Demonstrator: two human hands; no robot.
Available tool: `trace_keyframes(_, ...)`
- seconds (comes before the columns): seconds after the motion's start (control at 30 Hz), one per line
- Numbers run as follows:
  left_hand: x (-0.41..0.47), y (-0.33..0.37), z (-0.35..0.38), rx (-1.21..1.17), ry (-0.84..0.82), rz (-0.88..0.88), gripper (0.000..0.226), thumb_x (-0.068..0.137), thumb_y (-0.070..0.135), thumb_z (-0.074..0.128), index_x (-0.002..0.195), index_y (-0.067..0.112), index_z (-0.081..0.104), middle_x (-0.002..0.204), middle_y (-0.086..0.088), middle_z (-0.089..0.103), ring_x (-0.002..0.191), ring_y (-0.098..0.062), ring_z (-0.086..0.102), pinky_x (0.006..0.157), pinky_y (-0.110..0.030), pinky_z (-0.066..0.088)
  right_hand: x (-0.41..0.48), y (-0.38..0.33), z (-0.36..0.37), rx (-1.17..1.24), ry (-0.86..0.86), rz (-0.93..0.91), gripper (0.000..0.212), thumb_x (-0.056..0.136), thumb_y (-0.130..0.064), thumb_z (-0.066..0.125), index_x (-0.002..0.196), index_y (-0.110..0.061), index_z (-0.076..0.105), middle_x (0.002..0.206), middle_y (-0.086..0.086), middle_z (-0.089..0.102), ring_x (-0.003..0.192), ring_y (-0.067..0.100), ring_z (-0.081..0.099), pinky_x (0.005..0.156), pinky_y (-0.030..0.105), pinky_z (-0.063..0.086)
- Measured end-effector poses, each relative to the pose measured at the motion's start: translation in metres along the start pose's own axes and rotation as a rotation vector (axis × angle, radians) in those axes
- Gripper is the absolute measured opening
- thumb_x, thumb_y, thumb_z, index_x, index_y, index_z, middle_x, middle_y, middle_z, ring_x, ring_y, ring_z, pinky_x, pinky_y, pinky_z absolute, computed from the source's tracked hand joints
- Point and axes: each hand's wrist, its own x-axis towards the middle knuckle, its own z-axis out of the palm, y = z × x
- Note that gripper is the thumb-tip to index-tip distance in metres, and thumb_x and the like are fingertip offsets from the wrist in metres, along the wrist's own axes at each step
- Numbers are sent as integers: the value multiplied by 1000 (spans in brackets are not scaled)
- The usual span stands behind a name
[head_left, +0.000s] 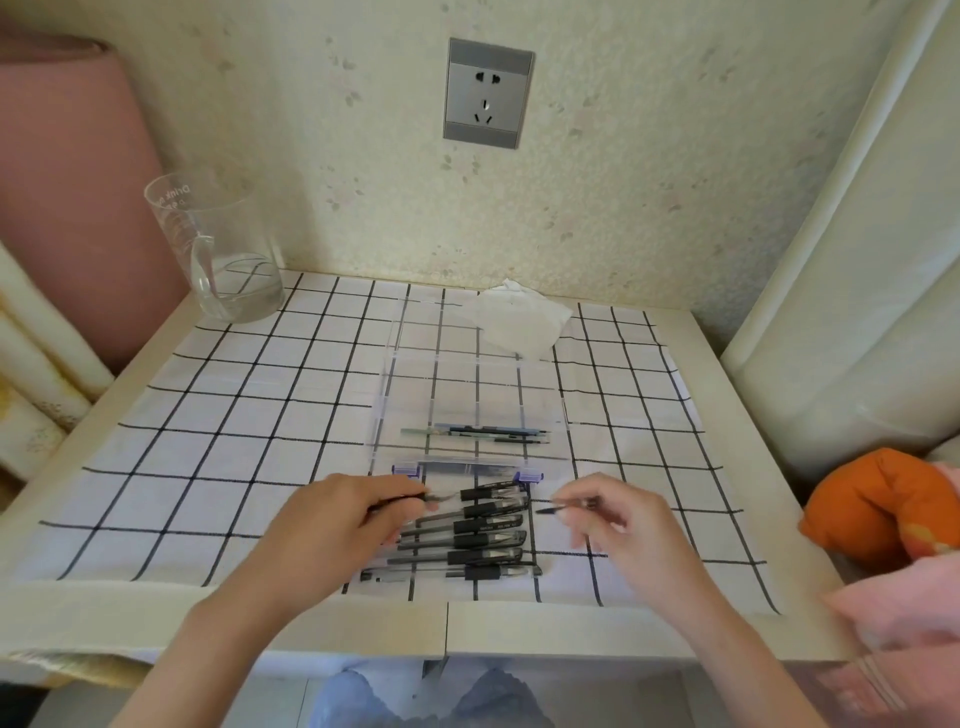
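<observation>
While both hands hover over the near middle of the white checked cloth (249, 415), each one pinches a pen part. Left hand (343, 525): fingers curled round a slim black pen barrel (402, 500), blurred, long axis left-right, open end to the right. Right hand (618, 519): thumb and forefinger pinch a thin dark pen refill (563, 505), also lying left-right, tip pointing left toward the barrel; the two parts are apart.

Between the hands is a row of black plastic gel pens (467, 540), smooth with ribbed grips, stacked near to far, all parallel with long axes left-right. They sit just near the purple latches (405, 469) of a clear rectangular plastic box (467, 384); whether they rest on its lid I cannot tell. Inside the box, at its near wall, lie a few thin refills (478, 434), left-right too.

Far left is a clear glass beaker (228, 260) holding some water. A crumpled white tissue (519, 322) lies beyond the box.
</observation>
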Motion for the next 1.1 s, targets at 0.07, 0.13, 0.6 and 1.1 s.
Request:
trace_keyframes(0.07, 2, 12, 8, 5, 10, 32, 17, 93, 38, 46, 98, 47, 59, 64, 15, 63, 57, 8, 53, 53, -9, 37, -1, 0, 13, -91, -45, -41, 19, 82, -14, 69, 88, -31, 70, 88, -19, 67, 83, 2, 61, 72, 9, 41)
trace_keyframes(0.13, 4, 15, 13, -2, 22, 49, 17, 92, 38, 47, 100, 45, 60, 71, 20, 65, 63, 5, 55, 55, -8, 38, -2, 6, 19, -152, -54, -92, 15, 80, -18, 72, 90, -29, 71, 93, -19, 65, 95, 2, 59, 81, 10, 41)
trace_keyframes(0.6, 5, 14, 32, -96, 15, 15, 17, 92, 36, 49, 105, 43, 56, 92, 27, 66, 91, 9, 58, 81, -18, 48, -11, 12, 20, -98, 38, -61, 15, 83, -38, 63, 93, -31, 71, 93, -16, 62, 92, 8, 51, 75, 9, 35)
trace_keyframes(1.1, 5, 14, 43, -30, 119, 151, 27, 82, 42, 48, 103, 39, 65, 95, 22, 68, 89, 4, 56, 73, -18, 48, -3, -21, 50, -6, 51, -109, 16, 76, -20, 75, 74, -35, 69, 81, -11, 65, 94, 6, 49, 81, 11, 35)
